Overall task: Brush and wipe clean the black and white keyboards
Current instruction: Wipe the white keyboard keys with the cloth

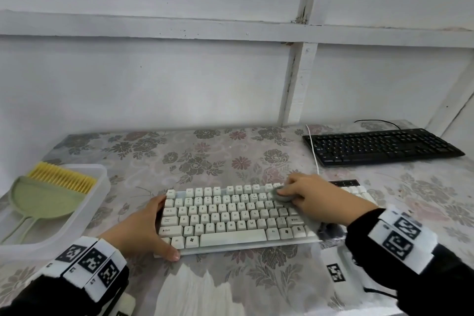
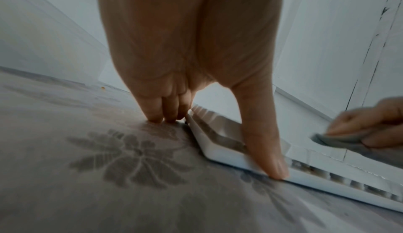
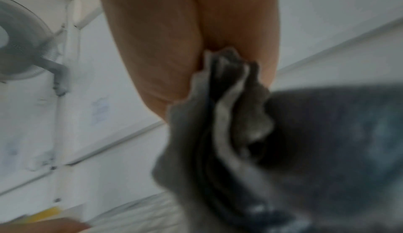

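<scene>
Under the left hand (image 1: 138, 233), the white keyboard (image 1: 230, 215) is smooth matt plastic. The right hand (image 1: 315, 200) holds a soft grey cloth (image 1: 282, 194), rumpled in folds. Beneath both, the floral table cover (image 1: 205, 159) has a faint sheen. Left of the left hand, a translucent plastic tray (image 1: 98, 195) holds a matt green plastic dustpan (image 1: 41, 200) and a yellow-bristled brush (image 1: 62, 177).

Camera placement: one head view, two wrist views.
The table (image 1: 256, 151) was viewed from above, facing forward and down. Each wrist view was taken close along its hand; the white keyboard (image 1: 230, 215) (image 2: 229, 150) was shared by the head and left wrist views.
</scene>
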`<control>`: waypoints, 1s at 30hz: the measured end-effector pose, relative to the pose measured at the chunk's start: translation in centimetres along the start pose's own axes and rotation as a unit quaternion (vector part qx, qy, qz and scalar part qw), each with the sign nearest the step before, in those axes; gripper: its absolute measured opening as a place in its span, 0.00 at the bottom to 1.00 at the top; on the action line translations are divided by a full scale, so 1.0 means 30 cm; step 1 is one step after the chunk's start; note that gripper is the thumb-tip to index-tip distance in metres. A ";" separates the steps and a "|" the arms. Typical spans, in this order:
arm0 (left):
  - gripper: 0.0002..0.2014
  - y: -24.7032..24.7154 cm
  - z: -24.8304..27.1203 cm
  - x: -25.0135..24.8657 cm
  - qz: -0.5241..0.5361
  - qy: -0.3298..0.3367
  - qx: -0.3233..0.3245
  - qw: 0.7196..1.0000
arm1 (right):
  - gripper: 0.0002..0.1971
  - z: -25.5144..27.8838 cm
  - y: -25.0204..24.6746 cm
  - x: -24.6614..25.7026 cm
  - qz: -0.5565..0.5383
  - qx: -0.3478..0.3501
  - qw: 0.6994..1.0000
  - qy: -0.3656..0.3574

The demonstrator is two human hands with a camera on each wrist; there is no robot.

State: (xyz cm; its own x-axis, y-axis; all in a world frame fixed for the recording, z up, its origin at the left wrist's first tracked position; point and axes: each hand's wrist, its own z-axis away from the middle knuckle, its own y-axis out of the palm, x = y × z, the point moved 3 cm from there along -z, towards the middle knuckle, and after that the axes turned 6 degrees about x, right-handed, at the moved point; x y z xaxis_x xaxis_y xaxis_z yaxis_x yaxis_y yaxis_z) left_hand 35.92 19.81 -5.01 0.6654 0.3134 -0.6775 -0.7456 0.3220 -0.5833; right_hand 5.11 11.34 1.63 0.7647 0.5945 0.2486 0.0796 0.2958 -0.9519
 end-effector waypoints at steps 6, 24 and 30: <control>0.68 0.001 -0.002 0.005 0.002 -0.001 -0.001 1.000 | 0.08 -0.095 0.088 0.204 0.052 0.029 0.995 -0.084; 0.69 -0.001 -0.005 0.010 -0.009 -0.009 -0.003 1.000 | 0.09 0.008 0.006 -0.029 0.052 0.009 0.998 -0.018; 0.69 -0.002 -0.003 0.008 -0.011 -0.010 -0.003 1.000 | 0.12 -0.099 0.085 0.181 0.052 -0.002 0.992 -0.111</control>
State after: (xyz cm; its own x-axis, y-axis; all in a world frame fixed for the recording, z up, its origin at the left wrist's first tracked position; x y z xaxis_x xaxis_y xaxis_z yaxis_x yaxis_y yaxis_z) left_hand 36.12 19.77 -5.18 0.6827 0.3245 -0.6547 -0.7305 0.3235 -0.6014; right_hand 11.36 13.11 0.01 0.6086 0.7724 0.1816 0.0097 0.2217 -0.9751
